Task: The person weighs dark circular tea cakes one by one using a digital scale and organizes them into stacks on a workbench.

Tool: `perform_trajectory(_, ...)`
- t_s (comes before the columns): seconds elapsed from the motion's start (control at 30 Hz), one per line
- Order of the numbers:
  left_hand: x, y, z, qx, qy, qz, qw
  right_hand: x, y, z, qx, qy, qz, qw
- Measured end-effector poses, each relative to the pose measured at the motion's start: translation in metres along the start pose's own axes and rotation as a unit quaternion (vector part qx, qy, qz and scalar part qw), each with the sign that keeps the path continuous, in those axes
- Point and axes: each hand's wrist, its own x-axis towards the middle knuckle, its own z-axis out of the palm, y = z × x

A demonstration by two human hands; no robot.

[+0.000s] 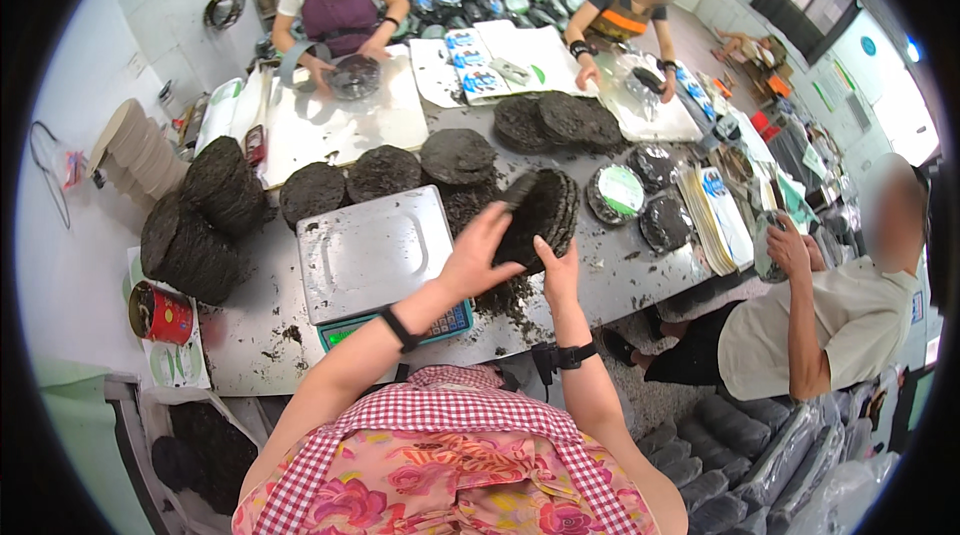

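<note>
Between my two hands a stack of dark, round dried seaweed cakes [550,214] is held up on edge, tilted, above the metal table. My left hand [478,253] grips its left side, the fingers partly behind a cake. At the lower right edge, my right hand [558,265] holds it with the thumb on the near side. Left of my hands stands a digital scale [375,250], its flat metal pan bare. More seaweed cakes [384,173] lie in a row behind the scale. Dark crumbs [505,305] are scattered below my hands.
Tall seaweed stacks [190,245] and a red tin [160,314] stand at left. Wrapped round packs [616,193] and printed bags [715,220] lie right. Two people work across the table at white boards [340,125]; another person [820,325] sits at right. Bagged stacks [740,445] cover the floor there.
</note>
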Motion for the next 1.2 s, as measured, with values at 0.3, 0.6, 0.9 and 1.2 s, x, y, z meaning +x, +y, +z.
perform_trajectory(0.3,-0.007,-0.045,0.004,-0.142,0.119,-0.166,0.969,0.003,0.005,-0.017,0.172,0.026,0.107,0.979)
perform_trajectory(0.6,-0.035,-0.067,-0.019,-0.209,0.269,-0.219,0.914,0.000,0.002,0.038,-0.041,-0.021,0.033,0.998)
perform_trajectory(0.9,-0.160,-0.118,-0.091,-0.352,0.314,-0.465,0.749,-0.039,0.021,0.135,-0.382,-0.375,-0.341,0.773)
perform_trajectory(1.2,-0.226,-0.086,-0.151,-0.005,0.370,-0.451,0.812,0.098,0.132,-0.017,-0.415,-0.107,-0.101,0.898)
